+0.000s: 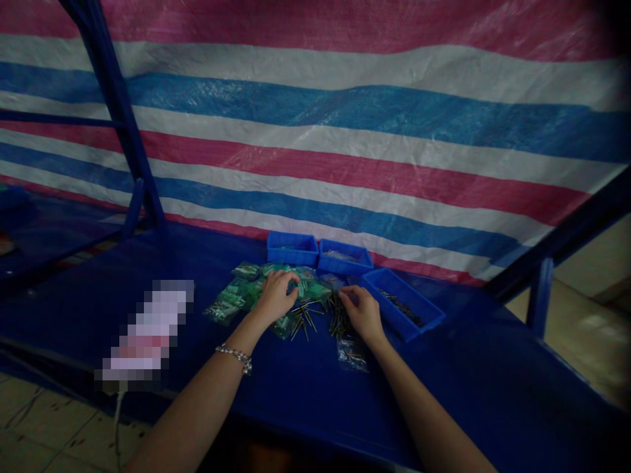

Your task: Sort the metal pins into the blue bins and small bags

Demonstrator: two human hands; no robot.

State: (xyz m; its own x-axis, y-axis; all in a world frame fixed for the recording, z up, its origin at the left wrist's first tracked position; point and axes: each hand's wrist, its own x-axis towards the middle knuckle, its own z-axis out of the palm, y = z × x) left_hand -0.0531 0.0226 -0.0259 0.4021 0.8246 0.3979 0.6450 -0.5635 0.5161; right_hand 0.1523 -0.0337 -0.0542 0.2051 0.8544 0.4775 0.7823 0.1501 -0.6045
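Note:
My left hand (279,295) rests over a pile of small clear bags with green contents (231,295). Its fingers are bent, and a gap shows between thumb and forefinger. Across from it, my right hand (365,315) is at a heap of thin dark metal pins (336,316), thumb and forefinger drawn together at the tips. Whatever lies between those tips is too small to make out. More loose pins (306,314) fan out between the two hands. Just below my right hand lies a clear bag (351,355) with small pieces in it.
Behind the pile stand two blue bins (292,248) (345,257); a third blue bin (405,304), at the right, holds dark pieces. A blurred-out object (148,335) with a cable lies left on the blue table (305,401). Striped sheeting (345,151) hangs behind, between blue frame posts (116,98).

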